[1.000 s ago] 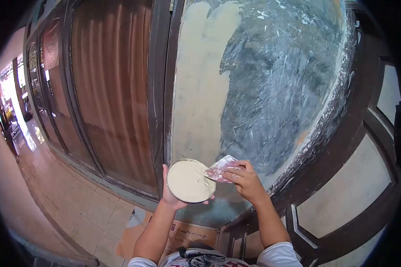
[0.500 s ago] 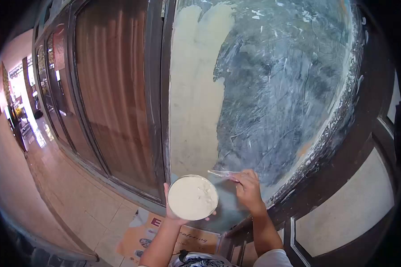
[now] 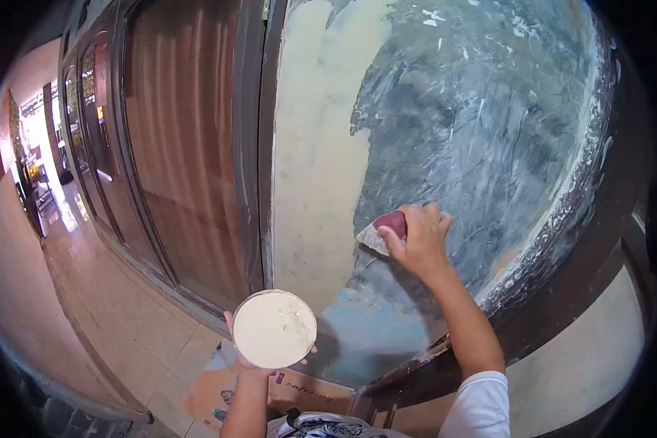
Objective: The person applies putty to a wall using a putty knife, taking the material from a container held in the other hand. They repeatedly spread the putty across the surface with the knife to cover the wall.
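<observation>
My left hand holds a round tub from below and the side, with its fingertips showing at the right rim. Cream-coloured putty fills it, rougher at the upper right. My right hand grips a putty scraper with a dark red part and a pale, smeared blade. The blade lies at or very near the wall, by the edge between the cream-coated strip and the bare grey-blue surface. Whether it touches cannot be made out.
A dark-framed glass panel with a brown curtain stands left of the wall. Dark wooden framing with a pale panel is at the right. A printed orange banner covers part of the tiled floor.
My right hand has risen to the wall and turned the scraper so its face shows. The tub in my left hand has shifted left in view. The view has moved slightly.
</observation>
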Tool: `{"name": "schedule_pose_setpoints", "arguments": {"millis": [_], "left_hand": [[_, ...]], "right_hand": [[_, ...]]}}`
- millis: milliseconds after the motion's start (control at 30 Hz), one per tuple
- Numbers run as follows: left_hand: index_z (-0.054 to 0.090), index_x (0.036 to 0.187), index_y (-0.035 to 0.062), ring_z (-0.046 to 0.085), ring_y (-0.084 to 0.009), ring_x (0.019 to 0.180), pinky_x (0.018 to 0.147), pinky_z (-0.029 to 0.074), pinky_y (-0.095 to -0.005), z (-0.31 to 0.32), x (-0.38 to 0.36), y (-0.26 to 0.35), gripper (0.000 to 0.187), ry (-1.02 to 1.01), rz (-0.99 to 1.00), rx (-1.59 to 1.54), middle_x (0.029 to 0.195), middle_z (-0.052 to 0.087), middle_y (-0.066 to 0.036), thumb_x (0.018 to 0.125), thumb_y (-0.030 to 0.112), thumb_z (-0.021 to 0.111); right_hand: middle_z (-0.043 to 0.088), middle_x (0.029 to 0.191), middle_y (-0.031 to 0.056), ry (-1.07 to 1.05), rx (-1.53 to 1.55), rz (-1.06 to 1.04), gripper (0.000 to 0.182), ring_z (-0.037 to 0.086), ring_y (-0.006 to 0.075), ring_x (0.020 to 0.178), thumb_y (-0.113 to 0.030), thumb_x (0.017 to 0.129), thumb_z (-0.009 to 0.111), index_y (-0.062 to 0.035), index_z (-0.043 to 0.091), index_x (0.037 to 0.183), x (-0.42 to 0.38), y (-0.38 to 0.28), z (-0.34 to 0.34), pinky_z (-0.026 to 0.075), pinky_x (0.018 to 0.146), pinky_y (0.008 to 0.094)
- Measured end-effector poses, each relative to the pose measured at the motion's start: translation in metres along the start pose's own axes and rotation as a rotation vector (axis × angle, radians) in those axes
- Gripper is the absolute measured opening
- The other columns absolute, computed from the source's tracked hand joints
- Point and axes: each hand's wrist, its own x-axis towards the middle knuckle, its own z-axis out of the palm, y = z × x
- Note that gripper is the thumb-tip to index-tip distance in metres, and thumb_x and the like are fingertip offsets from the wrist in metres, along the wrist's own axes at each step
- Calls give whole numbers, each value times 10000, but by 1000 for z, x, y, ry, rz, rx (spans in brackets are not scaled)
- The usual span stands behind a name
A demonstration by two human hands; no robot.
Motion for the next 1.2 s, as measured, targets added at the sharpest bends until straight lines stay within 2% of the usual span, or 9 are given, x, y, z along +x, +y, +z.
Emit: {"name": "schedule_pose_setpoints", "arguments": {"millis": [267,433,633,767,833,933,1067,1167,1200], "left_hand": [[364,1600,162,507,-751,1137,771,520,-814,-10,0,35,1166,28,45,53,1537,425,-334,771,978,439],[357,1595,142,542,-733,1101,734,552,-779,-14,10,50,1175,32,51,109,1509,452,-341,776,981,422],[353,1597,141,507,-754,1121,771,524,-813,-28,14,57,1176,39,28,42,1521,434,-340,770,970,459],[346,1601,153,485,-767,1137,795,508,-831,-31,16,52,1174,39,26,-29,1530,424,-338,765,969,468],[339,1605,156,478,-772,1144,803,509,-832,-37,13,49,1183,45,67,-12,1536,416,-338,760,975,464],[332,1609,158,475,-776,1148,797,507,-836,-46,11,47,1191,25,62,-9,1544,406,-338,757,981,456],[331,1609,146,500,-762,1134,787,536,-807,-42,11,43,1174,35,72,50,1534,426,-338,779,969,448],[336,1608,157,517,-745,1138,789,556,-781,-50,6,42,1146,-3,91,82,1534,431,-336,797,959,445],[338,1607,155,522,-742,1134,781,558,-779,-50,4,41,1146,10,104,95,1526,438,-339,797,958,447]], "right_hand": [[629,932,46,11,-150,-118,417,536,286,932,-439,809,827,-103,704,1022,-35,-12,51,309,855,482],[624,911,24,158,-96,11,387,530,270,899,-428,797,832,-118,700,988,-16,-10,41,313,847,481],[597,896,2,86,-186,-155,357,542,242,901,-454,816,810,-152,702,972,-21,-12,48,309,827,466],[603,883,6,286,-170,11,399,537,246,881,-500,805,807,-151,693,963,-3,-1,31,312,833,484],[611,901,2,135,-145,13,407,532,245,879,-499,809,805,-148,695,983,-30,-8,43,314,844,489],[621,893,16,-6,-214,-318,407,541,254,937,-498,801,811,-146,701,974,-49,-13,65,300,884,482],[617,914,-30,257,-162,-6,383,543,248,891,-480,806,807,-158,693,977,7,-5,30,307,826,478],[618,902,-32,213,-125,36,373,549,255,888,-486,805,801,-166,688,959,-3,-3,29,304,812,480],[615,886,-24,41,-126,-10,370,554,262,892,-499,818,791,-169,686,949,-23,-9,38,305,808,490]]}}
